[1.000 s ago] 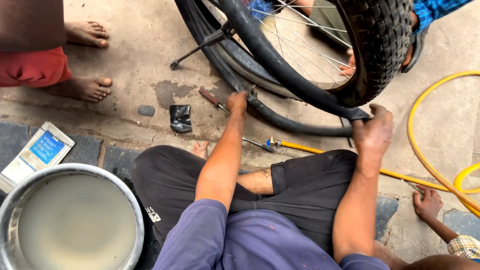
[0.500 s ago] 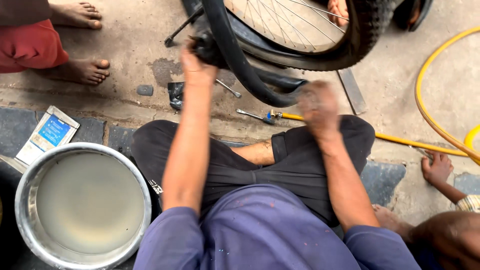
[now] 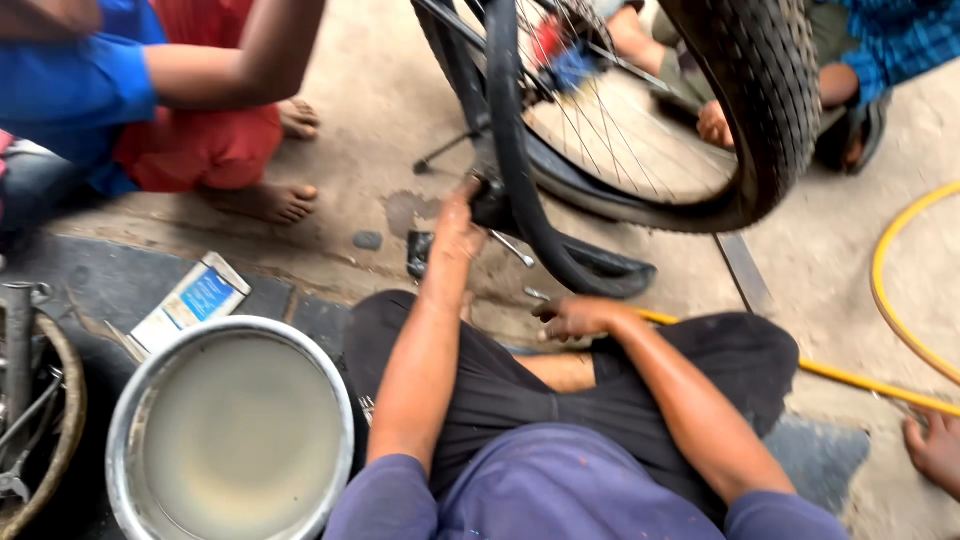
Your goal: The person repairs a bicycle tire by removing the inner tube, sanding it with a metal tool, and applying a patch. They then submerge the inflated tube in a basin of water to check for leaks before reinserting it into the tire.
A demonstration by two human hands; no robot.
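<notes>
A bicycle wheel with a knobby black tyre and silver spokes stands upright in front of me. A black inner tube hangs out of it in a loop down to the ground. My left hand grips the tube low down, near its valve. My right hand rests lower, by my knee, fingers loosely curled just above a small metal tool on the concrete; I cannot tell whether it holds anything.
A metal basin of cloudy water sits at my left knee, a small blue and white box beside it. A yellow hose curves at the right. Other people crouch at the upper left and behind the wheel. Another hand is at the right edge.
My left hand has stayed on the tube near the valve. My right hand has dropped from the tube to just above my knee. The view has shifted, bringing the crouching person at the left into sight.
</notes>
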